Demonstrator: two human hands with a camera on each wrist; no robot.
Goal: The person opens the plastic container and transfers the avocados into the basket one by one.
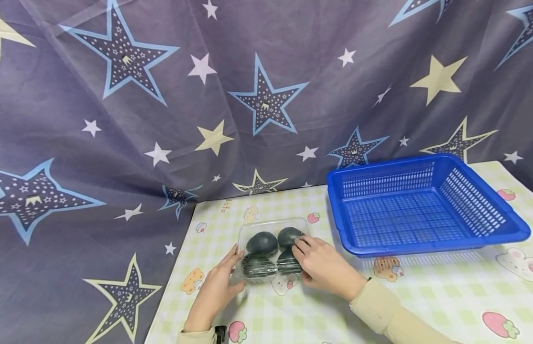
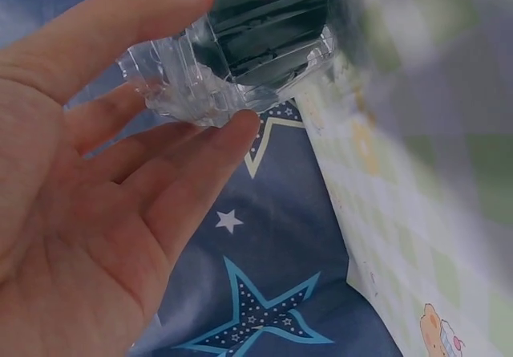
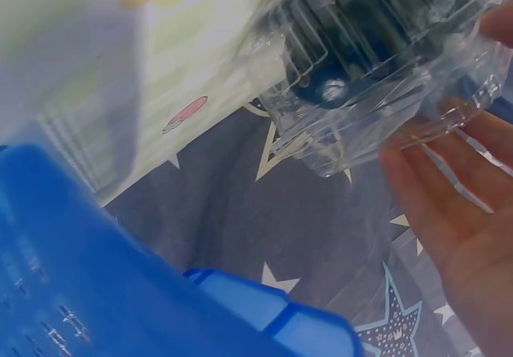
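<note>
A clear plastic clamshell box [image 1: 272, 226] with several dark round fruits [image 1: 262, 242] inside lies on the checked tablecloth near the table's left edge. My left hand [image 1: 233, 270] touches its front left corner with straight fingers, thumb along the side; the left wrist view shows the box [image 2: 240, 44] between the thumb and fingertips of that hand [image 2: 104, 196]. My right hand [image 1: 307, 258] grips the right side, fingers arched over the lid. In the right wrist view the box [image 3: 377, 68] sits in front of that hand's palm [image 3: 457, 212].
A blue slotted plastic basket [image 1: 425, 244] stands at the right back of the table [image 1: 421, 291], with nothing in it; its corner [image 3: 96, 277] fills the lower left of the right wrist view. A star-printed curtain [image 1: 120, 143] hangs behind and drapes past the table's left edge.
</note>
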